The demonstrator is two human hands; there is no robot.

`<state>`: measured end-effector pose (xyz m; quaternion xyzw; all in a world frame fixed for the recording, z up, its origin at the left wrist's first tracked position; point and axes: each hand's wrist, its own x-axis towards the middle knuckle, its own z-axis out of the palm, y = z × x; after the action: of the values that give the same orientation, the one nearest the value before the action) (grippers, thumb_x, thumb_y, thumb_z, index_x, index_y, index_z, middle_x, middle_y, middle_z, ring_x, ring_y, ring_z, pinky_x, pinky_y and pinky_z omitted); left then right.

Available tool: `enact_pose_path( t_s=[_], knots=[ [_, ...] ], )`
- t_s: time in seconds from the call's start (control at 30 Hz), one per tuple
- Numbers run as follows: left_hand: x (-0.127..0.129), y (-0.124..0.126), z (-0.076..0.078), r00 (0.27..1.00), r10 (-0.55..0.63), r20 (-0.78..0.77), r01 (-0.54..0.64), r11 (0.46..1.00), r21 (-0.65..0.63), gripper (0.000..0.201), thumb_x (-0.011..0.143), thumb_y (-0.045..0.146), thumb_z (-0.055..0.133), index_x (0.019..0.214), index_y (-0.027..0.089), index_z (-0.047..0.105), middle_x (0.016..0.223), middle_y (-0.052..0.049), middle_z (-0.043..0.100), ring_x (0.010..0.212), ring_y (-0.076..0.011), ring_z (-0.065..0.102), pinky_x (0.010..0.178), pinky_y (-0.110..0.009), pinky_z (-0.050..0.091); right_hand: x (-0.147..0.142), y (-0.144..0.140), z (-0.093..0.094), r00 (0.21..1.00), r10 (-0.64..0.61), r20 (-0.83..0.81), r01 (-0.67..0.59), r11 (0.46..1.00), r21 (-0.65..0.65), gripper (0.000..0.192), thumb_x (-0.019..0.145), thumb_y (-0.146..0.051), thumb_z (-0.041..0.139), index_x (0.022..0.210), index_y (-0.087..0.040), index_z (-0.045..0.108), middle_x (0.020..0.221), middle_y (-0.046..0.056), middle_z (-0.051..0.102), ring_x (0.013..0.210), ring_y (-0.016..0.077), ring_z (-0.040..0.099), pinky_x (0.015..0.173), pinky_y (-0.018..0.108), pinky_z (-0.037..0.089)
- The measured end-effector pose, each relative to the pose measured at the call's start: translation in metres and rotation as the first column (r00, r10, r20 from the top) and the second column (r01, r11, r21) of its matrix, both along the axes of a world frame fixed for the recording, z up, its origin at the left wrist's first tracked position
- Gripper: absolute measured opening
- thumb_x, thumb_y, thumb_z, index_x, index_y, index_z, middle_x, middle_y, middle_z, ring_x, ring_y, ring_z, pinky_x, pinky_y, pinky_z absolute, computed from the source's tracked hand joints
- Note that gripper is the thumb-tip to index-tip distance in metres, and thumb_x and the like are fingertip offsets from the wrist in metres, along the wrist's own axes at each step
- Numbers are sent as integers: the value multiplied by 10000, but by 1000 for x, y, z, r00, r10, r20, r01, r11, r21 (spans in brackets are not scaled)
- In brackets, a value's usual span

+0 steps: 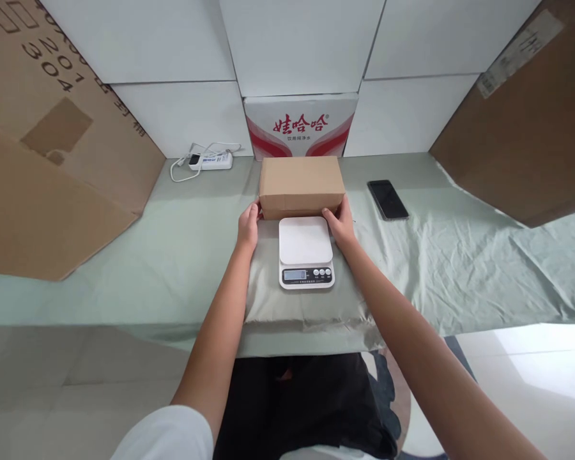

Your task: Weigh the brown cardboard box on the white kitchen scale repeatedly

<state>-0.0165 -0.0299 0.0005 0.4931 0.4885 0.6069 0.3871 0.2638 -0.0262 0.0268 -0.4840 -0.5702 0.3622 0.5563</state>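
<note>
Over on the far left, a big open-sided brown carton (100,153) is leaning into view, printed with dark numbers. Just to its right, a white power strip (218,161) is lying at the far side of the tabletop (196,255), a pale cable (184,176) looping around it.

And here, in the middle, your left hand (249,225) is curling around the left end of the small cardboard box (301,179), its fingertips partly hiding behind the corner. The box is stretching left to right, its long axis running straight across between your two hands: it is lying to the right of your left hand, to the left of your right hand (341,223), and a touch farther out than both. Neither hand is nearer to it; both are touching. Behind it, a white carton with red lettering (301,124) is standing at the far side.

On the near side of the box, the white kitchen scale (305,243) is sitting with its plate bare, nearer to your right hand than to your left. Whether box and scale are touching, you aren't being shown.

Your right hand is pinching the right end, thumb pressing on the near face, so the grip is closing on the box from both sides. Farther right, a dark phone (388,199) is lying aslant, and another large brown carton (517,128) is filling the far right.
</note>
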Motion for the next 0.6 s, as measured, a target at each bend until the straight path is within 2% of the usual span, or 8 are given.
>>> enact_pose_path(
  t_s=[0.23, 0.4, 0.6],
  knots=[
    [4, 1, 1, 999, 0, 43, 1, 1000, -14, 850, 975, 909, 574, 1338, 176, 808, 1501, -199, 819, 1523, -386, 722, 1255, -483, 605, -3, -2, 3, 1000, -26, -7, 26, 1000, -6, 856, 841, -634, 775, 1600, -289, 581, 1583, 128, 739, 1506, 405, 646, 1403, 655, 472],
    [2, 10, -6, 1000, 18, 8, -18, 1000, -10, 815, 990, 900, 581, 1372, 204, 764, 1467, -176, 821, 1424, -335, 763, 1199, -426, 607, -3, -2, 4, 1000, 1, -16, -1, 1000, 23, 919, 845, -622, 769, 1679, -337, 506, 1743, 72, 650, 1607, 367, 596, 1454, 612, 433],
    [-3, 19, -15, 999, 27, 26, -27, 1000, -15, 803, 959, 932, 612, 1347, 242, 747, 1416, -161, 812, 1346, -315, 770, 1170, -425, 596, -1, 3, 1, 999, 50, 9, -51, 997, 57, 990, 840, -604, 760, 1737, -310, 460, 1812, 75, 585, 1676, 343, 541, 1487, 561, 390]
  ],
)
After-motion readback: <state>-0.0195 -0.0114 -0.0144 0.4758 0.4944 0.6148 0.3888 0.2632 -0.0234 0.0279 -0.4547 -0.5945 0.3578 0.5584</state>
